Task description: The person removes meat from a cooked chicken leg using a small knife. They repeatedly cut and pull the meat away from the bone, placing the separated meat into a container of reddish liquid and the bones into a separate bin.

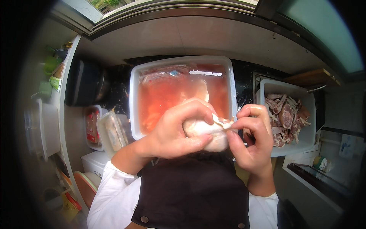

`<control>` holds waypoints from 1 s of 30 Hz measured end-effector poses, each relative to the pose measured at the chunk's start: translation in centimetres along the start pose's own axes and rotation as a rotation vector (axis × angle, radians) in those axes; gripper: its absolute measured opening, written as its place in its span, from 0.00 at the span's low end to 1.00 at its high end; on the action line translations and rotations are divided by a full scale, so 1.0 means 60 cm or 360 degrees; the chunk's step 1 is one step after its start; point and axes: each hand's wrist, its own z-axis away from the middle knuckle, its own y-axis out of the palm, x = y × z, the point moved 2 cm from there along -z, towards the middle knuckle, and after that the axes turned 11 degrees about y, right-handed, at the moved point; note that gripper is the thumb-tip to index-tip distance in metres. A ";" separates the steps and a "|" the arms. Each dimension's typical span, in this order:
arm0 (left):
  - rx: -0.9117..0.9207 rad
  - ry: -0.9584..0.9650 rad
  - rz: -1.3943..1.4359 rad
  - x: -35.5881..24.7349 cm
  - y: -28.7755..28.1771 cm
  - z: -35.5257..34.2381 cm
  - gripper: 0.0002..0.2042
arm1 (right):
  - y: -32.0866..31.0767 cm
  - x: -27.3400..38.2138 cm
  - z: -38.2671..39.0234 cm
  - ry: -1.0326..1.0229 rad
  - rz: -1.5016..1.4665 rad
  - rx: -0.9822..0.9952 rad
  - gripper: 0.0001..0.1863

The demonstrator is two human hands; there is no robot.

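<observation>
A pale, wet piece of raw poultry [218, 143] is held over the near edge of a white plastic tub [134, 99]. My left hand [167, 128] wraps round its left side, fingers over the top and thumb along the near face. At its right end, my right hand [253, 143] pinches a small bit of skin or flesh between thumb and fingers. Reddish water [164, 99] fills the tub. Another pale piece of meat [200, 89] shows partly above the water, and a clear plastic bag [167, 73] lies along the far side.
To the right, a second white tub [267, 87] holds many bony raw meat pieces [284, 114]. Behind it are a wooden board [310, 77] and a tap [316, 88]. Left of the middle tub stand two small containers, one with a red-wrapped pack [92, 126], the other with pale contents [114, 129].
</observation>
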 end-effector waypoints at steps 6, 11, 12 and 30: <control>-0.0003 -0.0036 -0.0018 -0.001 0.002 0.001 0.15 | 0.005 0.020 0.001 0.0068 0.0153 0.0309 0.12; -0.0023 0.0031 -0.0132 0.002 0.003 0.003 0.16 | 0.014 0.022 0.003 0.0138 0.0211 0.0222 0.11; -0.0027 0.0045 -0.0156 0.002 0.004 0.003 0.16 | 0.016 0.021 0.004 0.0171 0.0201 0.0210 0.10; 0.0012 0.0101 -0.0308 -0.017 0.023 0.003 0.06 | 0.030 0.007 0.025 0.0321 -0.0052 0.0058 0.08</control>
